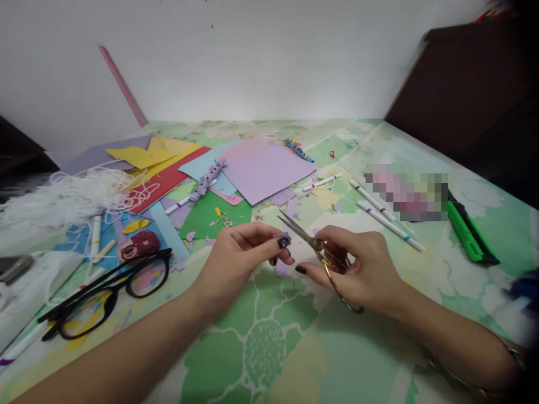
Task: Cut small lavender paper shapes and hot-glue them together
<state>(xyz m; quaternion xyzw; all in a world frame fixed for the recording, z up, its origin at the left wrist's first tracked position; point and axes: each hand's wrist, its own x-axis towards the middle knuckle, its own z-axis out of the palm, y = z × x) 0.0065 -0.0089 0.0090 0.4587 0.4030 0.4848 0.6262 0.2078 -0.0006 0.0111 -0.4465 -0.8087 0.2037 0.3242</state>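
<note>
In the middle of the head view, my left hand (248,252) pinches a small strip of purple paper (281,269) between thumb and fingers. Part of the strip hangs below the fingertips; the rest is hidden by them. My right hand (362,269) is closed on gold-handled scissors (303,233), its fingers at the loops. The scissors' blades point up and left, slightly parted, close to the left fingertips but apart from the strip. Beyond the hands lies a large purple paper sheet (265,168). A marker wrapped in frilled purple paper (208,180) rests left of that sheet.
Black glasses (112,297), a tangle of white yarn (71,196) and a power strip (37,292) crowd the left. Red paper (168,182) and green paper (214,216) lie behind. At right are several markers (389,224) and a green utility knife (471,233). A wall (269,67) bounds the back.
</note>
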